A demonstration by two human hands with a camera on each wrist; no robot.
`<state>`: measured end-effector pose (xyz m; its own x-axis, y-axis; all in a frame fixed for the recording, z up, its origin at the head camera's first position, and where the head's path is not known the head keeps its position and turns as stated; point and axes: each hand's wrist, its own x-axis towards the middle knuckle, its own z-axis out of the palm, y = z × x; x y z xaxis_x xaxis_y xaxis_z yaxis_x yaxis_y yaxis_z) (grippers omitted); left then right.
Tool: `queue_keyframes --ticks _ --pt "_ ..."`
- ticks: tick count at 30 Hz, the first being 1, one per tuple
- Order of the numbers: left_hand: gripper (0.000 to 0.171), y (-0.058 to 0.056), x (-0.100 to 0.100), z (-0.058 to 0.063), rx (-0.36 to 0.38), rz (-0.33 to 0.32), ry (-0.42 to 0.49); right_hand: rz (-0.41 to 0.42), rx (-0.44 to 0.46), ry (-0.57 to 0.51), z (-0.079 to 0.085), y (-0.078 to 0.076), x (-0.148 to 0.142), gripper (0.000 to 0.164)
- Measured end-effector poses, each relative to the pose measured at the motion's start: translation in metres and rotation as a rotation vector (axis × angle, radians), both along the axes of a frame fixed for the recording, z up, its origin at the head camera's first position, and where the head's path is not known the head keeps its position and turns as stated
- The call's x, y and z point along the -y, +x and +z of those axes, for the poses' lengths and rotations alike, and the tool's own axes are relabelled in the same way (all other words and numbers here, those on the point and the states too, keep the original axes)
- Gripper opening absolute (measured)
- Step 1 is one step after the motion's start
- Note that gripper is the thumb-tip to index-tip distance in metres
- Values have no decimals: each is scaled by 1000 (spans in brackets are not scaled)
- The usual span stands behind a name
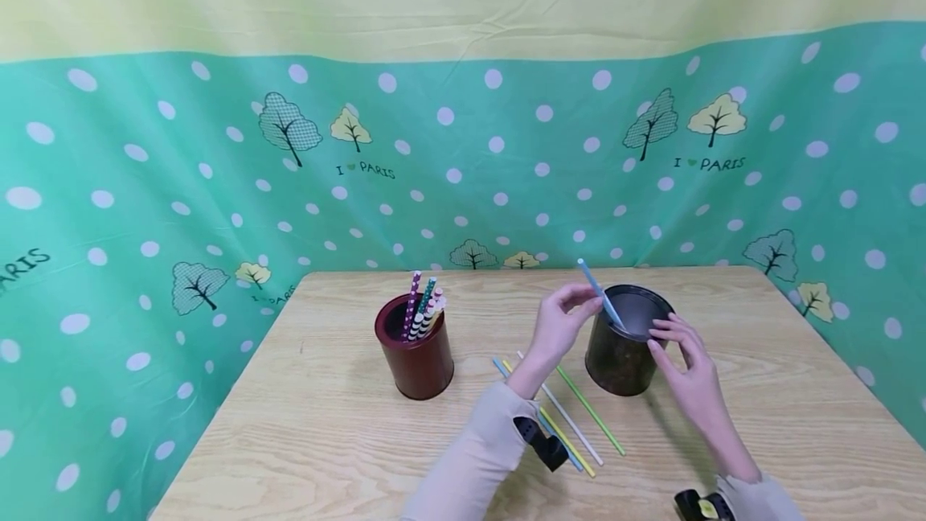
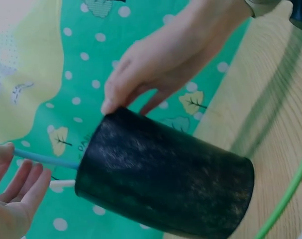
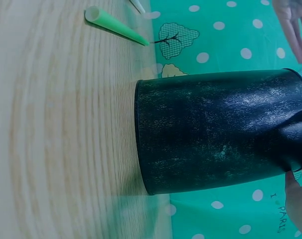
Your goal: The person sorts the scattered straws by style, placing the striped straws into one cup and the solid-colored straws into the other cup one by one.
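Observation:
In the head view my left hand point(image 1: 560, 326) pinches a light blue straw point(image 1: 592, 280) that slants down into the mouth of a dark metal can point(image 1: 620, 360). A short white piece point(image 2: 62, 183), perhaps another straw, shows beside it at the rim in the left wrist view. My right hand point(image 1: 690, 372) grips the can's rim on the right, thumb outside; the can stands upright. Between the arms and the can lie a green straw point(image 1: 593, 411), a white straw point(image 1: 575, 427), a yellow straw point(image 1: 582, 463) and a blue straw point(image 1: 498, 363), partly hidden by the left forearm.
A dark red can point(image 1: 419, 368) stands upright to the left, holding several patterned straws point(image 1: 412, 304). The wooden table point(image 1: 304, 424) carries everything. A green dotted curtain point(image 1: 463, 183) hangs behind the table and at its sides.

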<state>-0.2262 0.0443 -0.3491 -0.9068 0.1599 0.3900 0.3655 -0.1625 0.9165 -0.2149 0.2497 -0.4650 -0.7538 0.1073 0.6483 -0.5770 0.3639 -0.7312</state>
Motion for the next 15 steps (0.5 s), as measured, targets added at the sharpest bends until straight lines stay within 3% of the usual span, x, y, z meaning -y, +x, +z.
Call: queue_keyframes --ticks 3,9,12,15 --pt "22 0 3 -4 13 8 -36 13 -22 14 -21 -13 -13 23" --pt "28 1 22 -15 39 19 -121 58 -37 -29 -19 -12 -11 24" --pt "27 2 34 -19 30 4 -219 -15 -21 25 -29 -18 -16 25" --pt "25 -1 47 -30 12 -40 -347 -23 2 17 -33 -21 -19 26"
